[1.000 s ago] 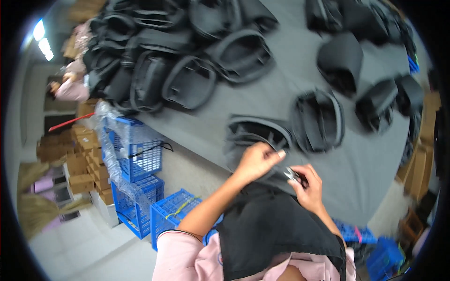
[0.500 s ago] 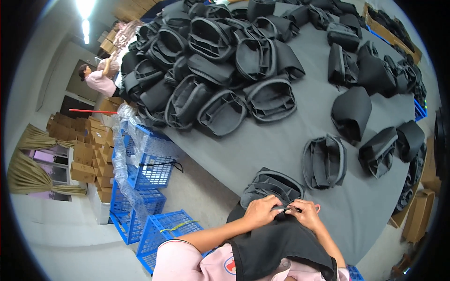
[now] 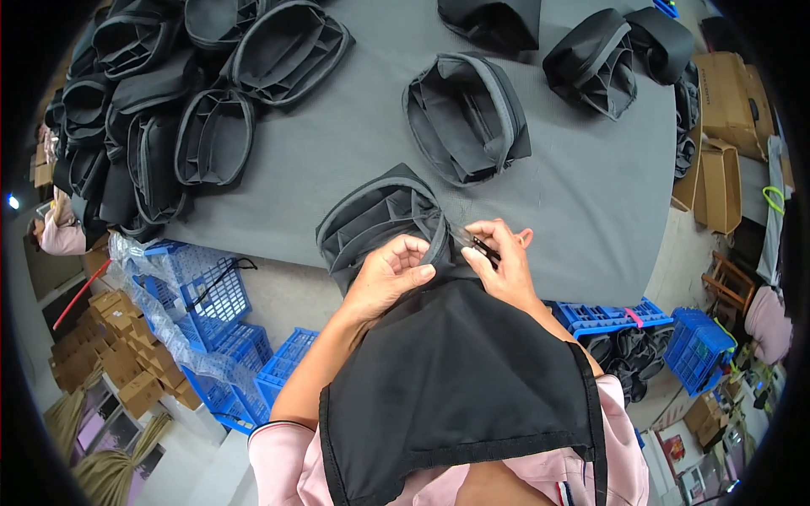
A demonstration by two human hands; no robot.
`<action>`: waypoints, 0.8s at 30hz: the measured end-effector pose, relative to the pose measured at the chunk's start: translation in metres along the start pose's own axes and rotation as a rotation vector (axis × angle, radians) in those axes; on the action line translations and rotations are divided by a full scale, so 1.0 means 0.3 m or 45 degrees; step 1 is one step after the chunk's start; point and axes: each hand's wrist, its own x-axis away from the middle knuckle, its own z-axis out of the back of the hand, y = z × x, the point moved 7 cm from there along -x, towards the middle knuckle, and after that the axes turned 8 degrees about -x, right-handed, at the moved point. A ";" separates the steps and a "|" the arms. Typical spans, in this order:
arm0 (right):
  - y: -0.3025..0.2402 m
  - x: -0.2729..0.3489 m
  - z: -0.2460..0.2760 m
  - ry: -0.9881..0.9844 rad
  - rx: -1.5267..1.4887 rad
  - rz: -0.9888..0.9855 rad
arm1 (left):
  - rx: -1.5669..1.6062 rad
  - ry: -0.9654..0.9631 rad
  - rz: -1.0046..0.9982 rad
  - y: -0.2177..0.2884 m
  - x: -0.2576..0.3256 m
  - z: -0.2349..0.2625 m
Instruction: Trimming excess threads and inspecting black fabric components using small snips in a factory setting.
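At the near edge of the table, a black divided pouch [image 3: 380, 211] lies tilted, its mouth open and inner dividers showing. My left hand [image 3: 392, 274] is closed, pinching the grey-edged rim at the pouch's right end. In my right hand [image 3: 504, 261] is a small pair of thread snips [image 3: 484, 248] with a dark body, its tip close to that rim. The snips are partly hidden by my fingers. A black cloth [image 3: 456, 384] with bound edges spreads below my hands over my chest.
Another open pouch [image 3: 467, 118] stands just beyond my hands. Many similar pouches [image 3: 215, 135] are heaped at far left, more at far right. Blue crates [image 3: 207, 295] stand on the floor left, and others [image 3: 700, 350] right. Cardboard boxes [image 3: 734, 101] are at the right; a person [image 3: 63, 228] is far left.
My view has tilted down and shifted right. My hands have come apart slightly; the snips now show in my right hand, while my left keeps hold of the pouch rim.
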 end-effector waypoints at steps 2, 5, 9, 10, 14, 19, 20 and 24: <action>-0.026 0.014 0.018 -0.004 -0.036 -0.002 | -0.021 -0.014 0.019 -0.009 -0.002 -0.011; -0.109 0.002 -0.001 -0.203 0.045 0.198 | 0.000 -0.040 0.017 -0.005 0.005 -0.020; -0.130 -0.003 -0.001 -0.205 0.172 0.340 | -0.021 -0.045 0.029 -0.014 0.005 -0.018; -0.151 0.000 -0.001 -0.192 0.288 0.465 | -0.020 -0.039 0.031 -0.017 0.005 -0.015; -0.192 0.013 -0.002 -0.164 0.473 0.667 | -0.024 -0.023 0.012 -0.018 0.002 -0.010; -0.197 0.010 0.010 -0.077 0.313 0.625 | 0.024 -0.019 0.017 -0.009 -0.003 -0.015; -0.197 0.007 0.001 -0.116 0.321 0.601 | 0.039 -0.003 0.018 -0.009 -0.001 -0.013; -0.180 0.020 -0.006 -0.151 0.387 0.585 | 0.008 0.033 0.015 -0.006 0.006 -0.008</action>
